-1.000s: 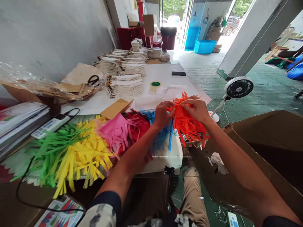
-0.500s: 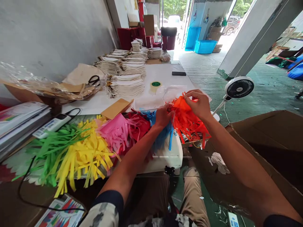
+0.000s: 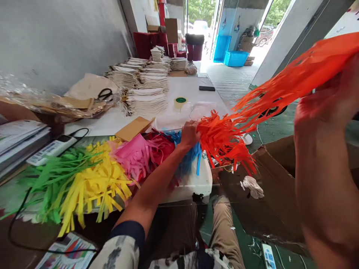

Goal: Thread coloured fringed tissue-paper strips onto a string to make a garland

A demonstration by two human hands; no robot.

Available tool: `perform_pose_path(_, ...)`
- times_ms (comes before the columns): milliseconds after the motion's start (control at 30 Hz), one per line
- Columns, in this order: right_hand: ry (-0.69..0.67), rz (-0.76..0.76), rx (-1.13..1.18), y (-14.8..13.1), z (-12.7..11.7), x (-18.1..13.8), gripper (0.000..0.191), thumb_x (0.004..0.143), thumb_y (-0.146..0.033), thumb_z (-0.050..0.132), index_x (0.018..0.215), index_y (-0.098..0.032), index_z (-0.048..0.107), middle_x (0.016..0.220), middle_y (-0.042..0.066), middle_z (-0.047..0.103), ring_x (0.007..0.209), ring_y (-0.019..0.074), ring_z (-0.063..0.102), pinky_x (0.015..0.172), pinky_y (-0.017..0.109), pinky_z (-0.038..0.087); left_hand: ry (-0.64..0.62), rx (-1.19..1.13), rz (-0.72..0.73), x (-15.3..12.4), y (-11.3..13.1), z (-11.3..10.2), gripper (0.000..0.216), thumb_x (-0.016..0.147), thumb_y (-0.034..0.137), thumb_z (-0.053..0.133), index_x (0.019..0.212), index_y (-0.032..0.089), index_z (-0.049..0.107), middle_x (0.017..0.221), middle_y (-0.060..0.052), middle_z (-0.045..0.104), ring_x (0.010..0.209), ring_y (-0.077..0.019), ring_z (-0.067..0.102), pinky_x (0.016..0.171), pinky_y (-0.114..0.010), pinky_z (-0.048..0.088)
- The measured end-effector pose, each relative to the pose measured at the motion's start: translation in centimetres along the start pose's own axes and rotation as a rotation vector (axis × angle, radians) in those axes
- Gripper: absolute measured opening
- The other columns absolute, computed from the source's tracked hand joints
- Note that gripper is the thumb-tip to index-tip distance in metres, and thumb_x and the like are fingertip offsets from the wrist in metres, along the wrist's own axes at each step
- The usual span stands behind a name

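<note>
My left hand (image 3: 190,133) is closed on the edge of the orange fringed paper pile (image 3: 224,140) at the right end of a row of coloured fringe stacks. My right hand (image 3: 331,99), blurred and very near the camera at the right, grips one orange fringed sheet (image 3: 291,80) lifted high, its strips trailing down toward the pile. Blue fringe (image 3: 190,157), red fringe (image 3: 164,147), pink fringe (image 3: 137,155), yellow fringe (image 3: 98,183) and green fringe (image 3: 53,179) lie side by side on the table to the left.
Stacks of beige paper items (image 3: 147,84), a tape roll (image 3: 180,101), a phone (image 3: 206,88) and scissors (image 3: 105,94) lie on the far white tabletop. An open cardboard box (image 3: 269,201) stands at the right, a fan (image 3: 273,110) behind it. A remote (image 3: 52,146) lies at the left.
My right hand has pulled one orange sheet off the pile and swung it up and to the right, close to the camera. My left hand stays on the pile.
</note>
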State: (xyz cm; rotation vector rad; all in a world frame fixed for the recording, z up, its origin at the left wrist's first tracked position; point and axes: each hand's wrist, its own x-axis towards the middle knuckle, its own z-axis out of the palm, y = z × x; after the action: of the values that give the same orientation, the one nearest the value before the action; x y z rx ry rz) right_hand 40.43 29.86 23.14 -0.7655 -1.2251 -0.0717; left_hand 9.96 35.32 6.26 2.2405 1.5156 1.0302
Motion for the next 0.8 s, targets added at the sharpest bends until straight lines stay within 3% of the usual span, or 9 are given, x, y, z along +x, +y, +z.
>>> perform_pose_path(100,0.05,0.058,0.017,-4.0,-0.4,-2.6,0.01,0.1,-0.034,0.065,0.097,-0.028,0.073,0.108,0.003,0.076,0.113,0.0277,0.073,0.105,0.052,0.056,0.23,-0.252,0.067,-1.2,2.4,-3.0,0.039,0.09,0.005,0.055,0.122,0.019,0.074,0.127,-0.01,0.075,0.124,-0.024,0.065,0.114,-0.04,0.049)
perform_pose_path(167,0.089,0.062,-0.029,-6.9,0.4,-6.0,0.009,0.092,-0.031,0.078,0.087,-0.024,0.075,0.09,0.004,0.074,0.092,0.025,0.074,0.092,0.048,0.058,0.319,-0.566,0.149,-3.1,4.9,-5.7,0.022,0.1,0.022,0.054,0.111,0.02,0.073,0.112,-0.007,0.077,0.108,-0.0202,0.071,0.101,-0.037,0.056)
perform_pose_path(233,0.001,0.052,-0.061,-9.8,1.6,-9.9,0.006,0.091,-0.028,0.079,0.089,-0.022,0.079,0.088,0.004,0.074,0.089,0.0213,0.072,0.09,0.044,0.056,0.253,-0.77,0.234,-5.5,7.5,-8.6,0.026,0.106,0.037,0.051,0.106,0.022,0.072,0.104,-0.005,0.077,0.102,-0.0176,0.072,0.096,-0.035,0.056)
perform_pose_path(333,-0.129,0.054,-0.153,-13.6,3.1,-14.8,0.005,0.095,-0.027,0.077,0.093,-0.026,0.081,0.096,0.003,0.076,0.096,0.0195,0.071,0.09,0.041,0.055,0.141,-0.831,0.382,-9.0,10.5,-11.5,0.024,0.101,0.046,0.063,0.106,0.024,0.072,0.103,-0.004,0.076,0.098,-0.0168,0.07,0.091,-0.034,0.056)
perform_pose_path(500,-0.208,0.125,-0.164,-17.4,2.9,-17.8,0.009,0.097,-0.033,0.073,0.095,-0.03,0.082,0.097,0.003,0.078,0.099,0.0224,0.072,0.094,0.046,0.058,0.075,-0.73,0.386,-12.3,11.6,-12.7,0.02,0.092,0.037,0.078,0.096,0.021,0.066,0.098,-0.002,0.071,0.091,-0.0141,0.063,0.083,-0.03,0.053)
perform_pose_path(567,-0.318,0.167,-0.121,-18.0,2.1,-17.7,0.018,0.1,-0.039,0.068,0.108,-0.03,0.081,0.111,0.006,0.078,0.111,0.025,0.071,0.101,0.049,0.056,-0.045,-0.809,0.349,-13.1,11.3,-12.9,0.022,0.094,0.039,0.075,0.09,0.02,0.064,0.096,-0.003,0.069,0.092,-0.0149,0.063,0.085,-0.031,0.053)
perform_pose_path(667,-0.636,0.306,0.047,-18.2,1.0,-17.2,0.044,0.103,-0.056,0.058,0.138,-0.032,0.069,0.139,0.008,0.069,0.13,0.0276,0.062,0.114,0.051,0.048,-0.41,-1.062,0.244,-14.0,11.0,-13.7,0.028,0.093,0.044,0.075,0.089,0.019,0.063,0.089,-0.003,0.067,0.083,-0.0143,0.063,0.076,-0.029,0.054)
perform_pose_path(733,-0.838,0.473,0.215,-17.8,0.4,-17.2,0.051,0.103,-0.063,0.053,0.142,-0.033,0.065,0.137,0.007,0.068,0.126,0.0269,0.063,0.112,0.047,0.048,-0.601,-1.174,0.147,-14.4,10.8,-14.3,0.03,0.091,0.044,0.078,0.089,0.018,0.063,0.085,-0.001,0.066,0.075,-0.0125,0.063,0.069,-0.026,0.052)
perform_pose_path(800,-0.928,0.664,0.34,-17.2,-0.1,-17.7,0.045,0.102,-0.063,0.055,0.127,-0.03,0.072,0.116,0.006,0.071,0.106,0.0234,0.066,0.097,0.039,0.053,-0.694,-1.191,0.051,-14.5,10.5,-14.9,0.031,0.088,0.042,0.082,0.089,0.017,0.064,0.084,-0.001,0.067,0.072,-0.0114,0.064,0.067,-0.024,0.052)
